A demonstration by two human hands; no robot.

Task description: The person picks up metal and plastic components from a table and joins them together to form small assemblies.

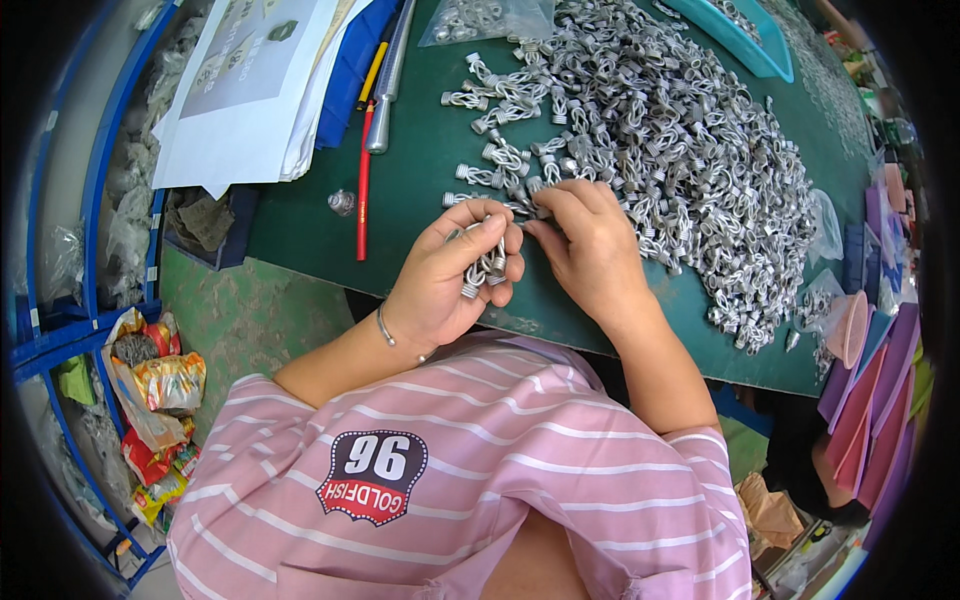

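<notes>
My left hand (450, 260), palm turned up, is closed around several small silver metal loop fittings (484, 268) with ribbed, round ends. Just to its right, my right hand (590, 245) reaches the near left edge of a big heap of the same fittings (680, 140). Its thumb and fingertips are bent together on a loop fitting (534, 186) there, partly hidden by the fingers. A few more pieces lie in a loose row (480, 175) beyond my left hand.
On the green table (300, 225) lie a red pen (363, 190), a metal rod (382, 110), papers (230, 130) and a small clear piece (342, 203). A turquoise tray (765, 55) and plastic bag (480, 20) stand behind. Blue shelving (95, 200) is left, purple bins (880, 370) right.
</notes>
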